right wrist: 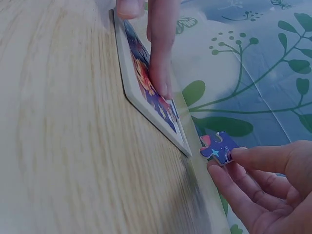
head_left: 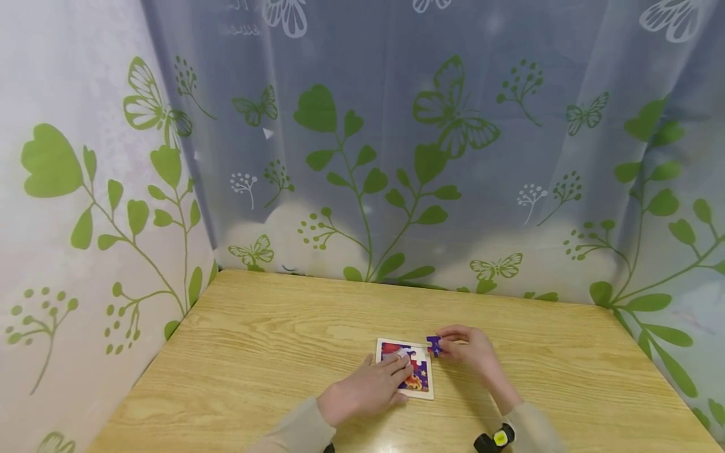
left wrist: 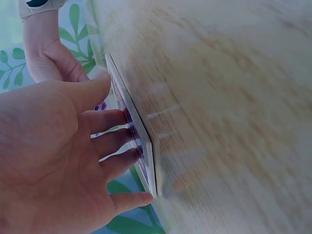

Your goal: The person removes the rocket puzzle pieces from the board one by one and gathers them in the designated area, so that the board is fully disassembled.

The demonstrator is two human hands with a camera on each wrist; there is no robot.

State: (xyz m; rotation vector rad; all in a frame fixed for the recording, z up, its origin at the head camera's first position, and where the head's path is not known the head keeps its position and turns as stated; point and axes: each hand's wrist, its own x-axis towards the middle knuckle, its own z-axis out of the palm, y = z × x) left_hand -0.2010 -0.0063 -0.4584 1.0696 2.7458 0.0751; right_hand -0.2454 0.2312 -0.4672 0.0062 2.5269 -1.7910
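Note:
A jigsaw puzzle in a white-rimmed tray (head_left: 420, 395) lies flat on the wooden table. Its picture is purple, red and orange, with a pale bare patch at the upper right. My left hand (head_left: 374, 385) rests on the puzzle with its fingers spread and fairly straight; in the left wrist view the fingertips touch the picture and rim. Between thumb and fingers, my right hand (head_left: 469, 350) pinches a purple puzzle piece (right wrist: 219, 147) with a light star and a red corner. The piece is held beside the tray's upper right edge, above the table.
The wooden table (head_left: 272, 352) stretches around the tray on all sides. Behind it and at both sides hang curtains (head_left: 481, 189) printed with green leaves and butterflies. A black band with a yellow-green patch (head_left: 501, 436) is at the right wrist.

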